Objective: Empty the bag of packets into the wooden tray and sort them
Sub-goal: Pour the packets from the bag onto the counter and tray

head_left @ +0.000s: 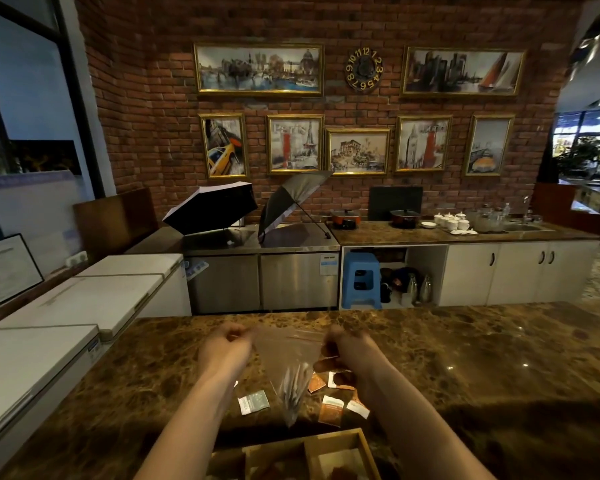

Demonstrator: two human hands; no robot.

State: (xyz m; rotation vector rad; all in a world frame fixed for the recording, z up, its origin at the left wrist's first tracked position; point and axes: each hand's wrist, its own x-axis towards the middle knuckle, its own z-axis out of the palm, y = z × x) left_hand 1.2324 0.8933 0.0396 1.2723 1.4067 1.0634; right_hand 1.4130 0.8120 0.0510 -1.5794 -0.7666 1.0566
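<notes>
1. Bag (289,367): clear plastic, held up above the marble counter (465,358), stretched between both hands, its lower end hanging to a point. It looks nearly empty; contents too blurred to tell.
2. Left hand (226,348): at the bag's upper left corner, fingers curled closed and pinching the plastic edge.
3. Right hand (349,344): at the bag's upper right corner, fingers closed on the plastic. Dark brown packets seem bunched against this hand; whether they are inside the bag or in the grip, cannot tell.
4. Packets loose on the counter below the bag: a white one (253,402) to the lower left of the bag's tip; orange ones (316,382) (331,410) to the lower right; a white-edged one (358,407) beyond those, beside the right forearm.
5. Tray (357,436): wooden, with dividers, nearer the camera than the bag, directly below its tip and cut by the bottom frame edge. Brownish shapes lie in the compartments; too dim to identify.
6. Loose packets lie between bag and tray, all outside the tray.
</notes>
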